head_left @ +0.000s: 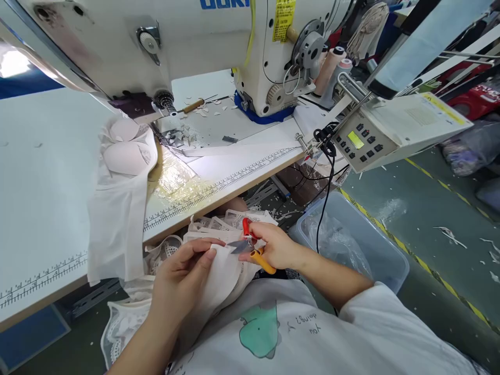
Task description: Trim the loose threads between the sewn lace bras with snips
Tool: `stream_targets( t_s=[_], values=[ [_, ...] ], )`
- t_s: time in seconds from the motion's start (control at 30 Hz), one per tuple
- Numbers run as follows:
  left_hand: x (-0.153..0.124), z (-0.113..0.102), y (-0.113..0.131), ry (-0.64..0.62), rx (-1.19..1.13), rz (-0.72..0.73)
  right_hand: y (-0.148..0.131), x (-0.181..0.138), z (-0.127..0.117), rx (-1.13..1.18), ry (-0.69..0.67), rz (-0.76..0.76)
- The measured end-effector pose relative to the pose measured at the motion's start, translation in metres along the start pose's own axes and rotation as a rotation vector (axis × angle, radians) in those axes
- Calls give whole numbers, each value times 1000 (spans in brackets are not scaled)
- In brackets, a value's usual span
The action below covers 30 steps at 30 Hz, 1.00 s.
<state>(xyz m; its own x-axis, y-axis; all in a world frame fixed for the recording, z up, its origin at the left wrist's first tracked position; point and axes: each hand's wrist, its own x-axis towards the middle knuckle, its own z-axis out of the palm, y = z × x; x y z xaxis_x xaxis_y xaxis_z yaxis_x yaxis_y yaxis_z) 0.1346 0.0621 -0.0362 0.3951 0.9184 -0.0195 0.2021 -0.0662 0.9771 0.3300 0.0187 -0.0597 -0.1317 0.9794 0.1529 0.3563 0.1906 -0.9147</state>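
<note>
My right hand [275, 246] is closed round small thread snips [250, 245] with red and orange handles, their blades pointing left at the cloth. My left hand [182, 273] pinches the edge of a white lace garment piece [226, 271] lying in my lap, fingertips close to the blades. More white lace pieces [219, 224] pile up just below the table edge. A padded white bra [125, 151] lies on the sewing table under the machine, its fabric hanging over the front edge.
A white industrial sewing machine [195, 47] stands on the white table [42, 172], which has a ruler strip along its front. A control panel [363, 143] juts out at the right. A clear plastic bin [351, 245] sits on the littered floor beside my right arm.
</note>
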Motion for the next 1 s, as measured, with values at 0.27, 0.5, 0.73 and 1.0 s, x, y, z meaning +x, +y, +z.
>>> stream_targets(
  t_s=[0.27, 0.5, 0.73, 1.0],
  values=[
    [-1, -3, 0, -1, -20, -2, -2, -2, 0, -17, -151, -78],
    [-5, -5, 0, 7, 0, 18, -9, -2, 1, -114, 23, -55],
    [-18, -5, -8, 72, 180, 235, -25, -1, 8, 53, -61, 4],
    [-90, -31, -50, 65, 1055, 628, -55, 0, 10, 598, 13, 20]
  ],
)
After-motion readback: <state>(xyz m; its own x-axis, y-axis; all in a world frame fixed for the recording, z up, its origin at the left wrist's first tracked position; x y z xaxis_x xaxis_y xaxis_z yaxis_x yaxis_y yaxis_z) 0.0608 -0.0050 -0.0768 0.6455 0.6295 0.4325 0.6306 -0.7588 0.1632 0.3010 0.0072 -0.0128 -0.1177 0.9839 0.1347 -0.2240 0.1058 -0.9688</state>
